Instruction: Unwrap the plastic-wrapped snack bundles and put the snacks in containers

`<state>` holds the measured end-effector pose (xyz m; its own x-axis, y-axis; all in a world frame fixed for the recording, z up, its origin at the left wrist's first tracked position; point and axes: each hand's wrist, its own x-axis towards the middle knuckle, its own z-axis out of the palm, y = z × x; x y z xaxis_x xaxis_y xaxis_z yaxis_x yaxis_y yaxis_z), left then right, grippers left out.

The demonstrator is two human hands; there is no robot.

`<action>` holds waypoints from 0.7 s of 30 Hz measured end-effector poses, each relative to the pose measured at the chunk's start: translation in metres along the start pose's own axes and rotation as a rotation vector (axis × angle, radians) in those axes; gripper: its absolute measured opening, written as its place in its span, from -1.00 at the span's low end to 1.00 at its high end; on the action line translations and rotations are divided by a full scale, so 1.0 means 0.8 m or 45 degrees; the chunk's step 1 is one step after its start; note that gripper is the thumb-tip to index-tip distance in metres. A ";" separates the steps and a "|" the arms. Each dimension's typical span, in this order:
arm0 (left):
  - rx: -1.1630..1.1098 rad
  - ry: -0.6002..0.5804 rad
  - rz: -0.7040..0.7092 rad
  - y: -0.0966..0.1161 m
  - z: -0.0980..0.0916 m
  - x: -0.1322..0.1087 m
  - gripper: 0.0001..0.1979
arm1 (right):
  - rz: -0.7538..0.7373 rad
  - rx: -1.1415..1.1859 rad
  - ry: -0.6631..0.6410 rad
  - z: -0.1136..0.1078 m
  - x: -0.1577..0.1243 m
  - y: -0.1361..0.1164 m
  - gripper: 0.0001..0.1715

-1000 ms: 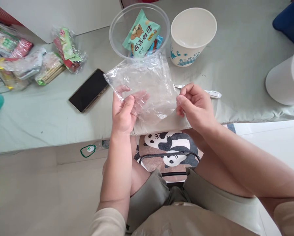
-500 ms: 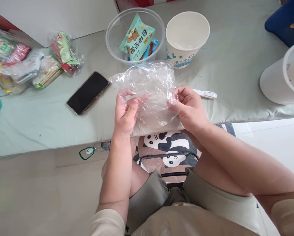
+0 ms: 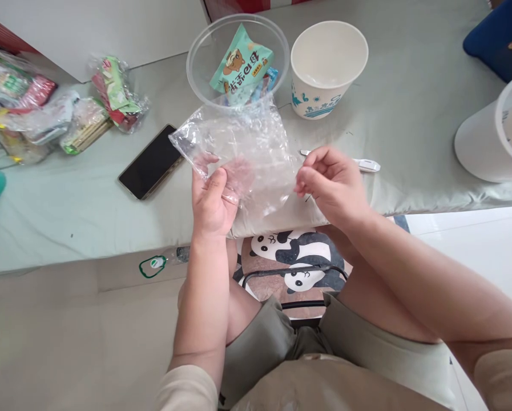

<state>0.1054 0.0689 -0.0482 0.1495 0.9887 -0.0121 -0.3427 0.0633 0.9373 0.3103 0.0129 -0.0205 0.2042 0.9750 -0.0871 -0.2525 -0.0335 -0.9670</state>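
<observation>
A clear plastic bag [image 3: 259,142] is spread over the front of the table, its upper edge overlapping the round clear tub [image 3: 191,74]. My left hand [image 3: 215,197] grips the bag's left side, thumb on top and fingers behind the film. Just right of the bag is my right hand [image 3: 328,182], fingers curled together in a pinch; what they hold, if anything, is too small to make out. Inside the tub lies a green snack packet [image 3: 242,65]. A white paper cup [image 3: 324,68] stands right of the tub. Partly behind my right hand lies a white cutter-like tool [image 3: 368,165].
A black phone [image 3: 148,162] lies left of the bag. Several wrapped snacks [image 3: 84,123] are piled at the far left. At the right are a white bucket [image 3: 478,137] and a dark blue item [image 3: 498,43]. The table edge [image 3: 110,257] runs above my lap.
My right hand has come away from the bag's right side. The bag has shifted left with my left hand and hangs more spread out, now overlapping the tub's front.
</observation>
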 end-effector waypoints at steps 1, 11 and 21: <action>-0.001 0.014 -0.001 -0.001 0.002 -0.001 -0.52 | 0.040 0.006 -0.087 0.003 -0.003 0.000 -0.67; -0.039 -0.005 -0.036 -0.008 0.015 -0.006 -0.58 | 0.360 -0.058 -0.135 0.011 -0.009 0.001 -0.44; 0.011 -0.100 0.002 -0.008 0.021 -0.010 -0.72 | 0.183 0.166 -0.047 0.015 -0.006 0.007 -0.54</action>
<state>0.1219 0.0586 -0.0487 0.2213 0.9751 0.0165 -0.3352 0.0601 0.9402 0.2963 0.0103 -0.0224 0.1229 0.9697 -0.2110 -0.3977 -0.1467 -0.9057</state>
